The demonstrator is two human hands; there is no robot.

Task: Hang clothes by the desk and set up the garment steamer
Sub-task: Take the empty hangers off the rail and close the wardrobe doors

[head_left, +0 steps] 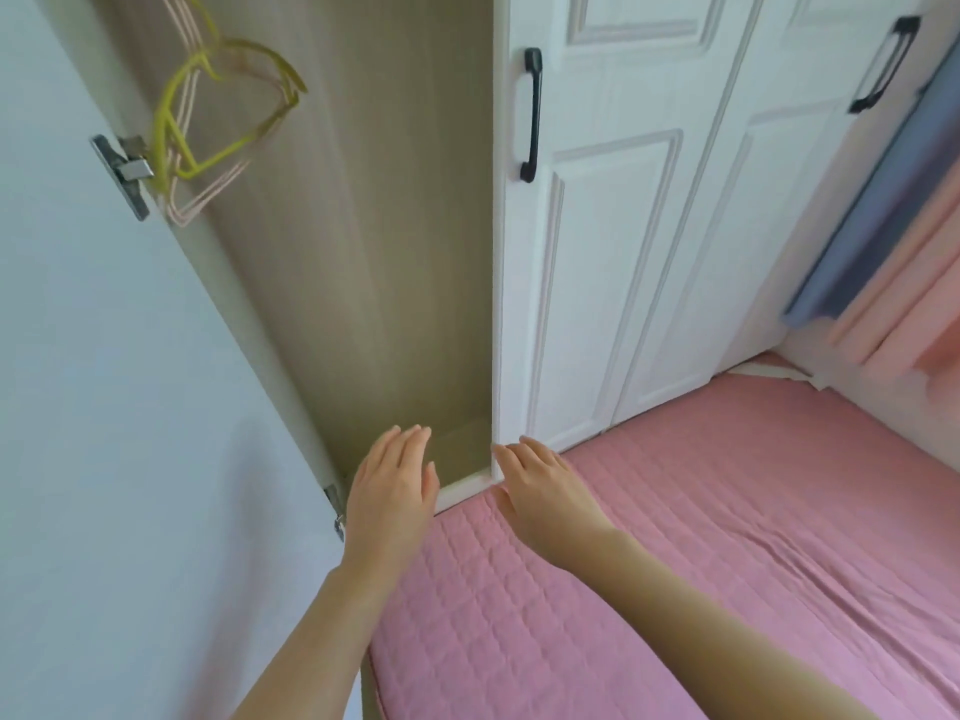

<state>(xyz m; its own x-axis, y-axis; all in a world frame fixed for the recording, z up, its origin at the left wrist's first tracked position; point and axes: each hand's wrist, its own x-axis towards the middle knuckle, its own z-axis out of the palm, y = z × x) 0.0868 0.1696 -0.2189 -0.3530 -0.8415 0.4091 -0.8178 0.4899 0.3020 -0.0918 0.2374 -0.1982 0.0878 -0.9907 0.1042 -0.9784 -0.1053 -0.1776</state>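
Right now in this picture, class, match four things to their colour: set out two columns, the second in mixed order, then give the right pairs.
Column one:
1. hanger
2. bed cover
3. door handle
4. closed wardrobe door

Column two:
A. white
B. yellow-green
C. pink
D. black

Pairs: 1-B, 2-C, 3-D, 4-A

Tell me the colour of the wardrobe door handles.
Black handles, clearest in the head view.
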